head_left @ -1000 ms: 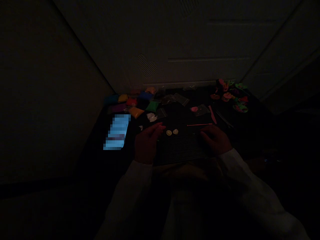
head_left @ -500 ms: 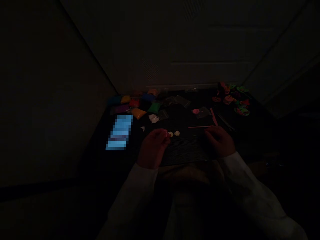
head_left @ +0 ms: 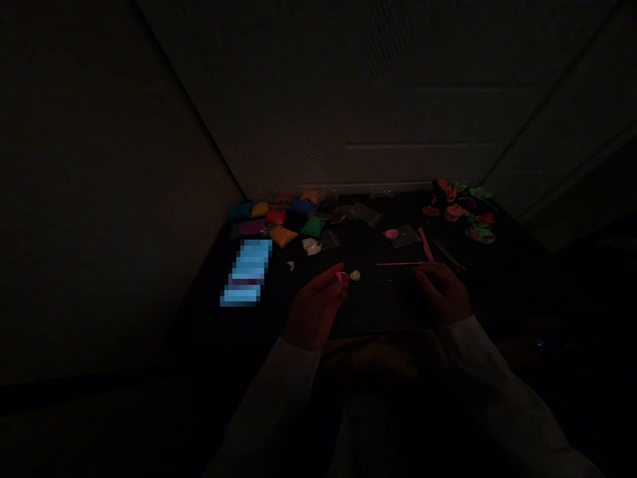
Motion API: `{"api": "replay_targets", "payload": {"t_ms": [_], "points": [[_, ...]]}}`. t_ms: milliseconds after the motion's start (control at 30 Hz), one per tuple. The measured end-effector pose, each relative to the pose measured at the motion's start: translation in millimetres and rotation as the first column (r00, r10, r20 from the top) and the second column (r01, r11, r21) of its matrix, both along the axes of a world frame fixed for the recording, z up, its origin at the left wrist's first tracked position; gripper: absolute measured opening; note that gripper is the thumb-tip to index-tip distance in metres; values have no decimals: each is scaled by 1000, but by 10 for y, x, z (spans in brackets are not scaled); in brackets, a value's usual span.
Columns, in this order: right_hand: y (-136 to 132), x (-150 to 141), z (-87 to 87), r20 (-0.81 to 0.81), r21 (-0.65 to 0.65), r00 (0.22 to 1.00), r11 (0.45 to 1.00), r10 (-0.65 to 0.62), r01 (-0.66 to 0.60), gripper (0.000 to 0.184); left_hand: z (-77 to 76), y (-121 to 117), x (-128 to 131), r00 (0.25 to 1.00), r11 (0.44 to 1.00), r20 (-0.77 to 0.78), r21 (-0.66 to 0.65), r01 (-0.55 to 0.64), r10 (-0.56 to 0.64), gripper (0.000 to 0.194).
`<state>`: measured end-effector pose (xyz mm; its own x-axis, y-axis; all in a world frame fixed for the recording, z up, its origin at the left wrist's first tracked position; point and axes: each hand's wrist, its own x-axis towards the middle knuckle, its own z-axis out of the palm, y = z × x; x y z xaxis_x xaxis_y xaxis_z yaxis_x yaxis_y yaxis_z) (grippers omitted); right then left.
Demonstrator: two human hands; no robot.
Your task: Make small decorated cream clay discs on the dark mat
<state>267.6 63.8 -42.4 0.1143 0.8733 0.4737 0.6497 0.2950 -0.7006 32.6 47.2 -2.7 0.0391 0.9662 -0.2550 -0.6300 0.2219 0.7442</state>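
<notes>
One small pink clay-like piece, presumably light, soft and easily dented, best taken by its edge; location: fingertips of left hand, grip pinching it, near a pale round piece. Right hand: fingers curled beside pink rod, cannot tell whether holding.

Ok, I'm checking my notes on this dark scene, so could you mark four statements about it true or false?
1. The left hand holds a small pink piece. True.
2. The glowing screen lies right of the right hand. False: it lies left of the left hand.
3. The green packet lies farther back than the white lump. True.
4. The purple packet lies right of the green packet. False: it lies left.
</notes>
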Motion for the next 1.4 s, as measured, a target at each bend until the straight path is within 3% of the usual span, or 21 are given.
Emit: {"api": "replay_targets", "payload": {"t_ms": [500,700,900,1033,1267,1400], "points": [[9,9,-28,-34,-31,999,999,-10,9,14,-45,-3,-62,993,993,-71,69,-91,96,12],[12,8,-37,-36,-44,999,999,-15,13,14,-62,37,-134,988,991,-81,45,-129,133,21],[22,18,-49,-29,-53,1000,999,-8,6,14,-79,31,-98,985,988,-92,41,-146,149,11],[21,15,-49,-34,-55,999,998,-9,7,15,-53,29,-92,980,984,-101,51,-168,172,21],[19,15,-53,-39,-66,999,998,-10,7,15,-55,92,-295,939,971,-250,78,-225,237,22],[28,21,-64,-40,-63,999,998,-8,6,15,-111,104,-371,897,972,-377,137,-191,229,23]]}}
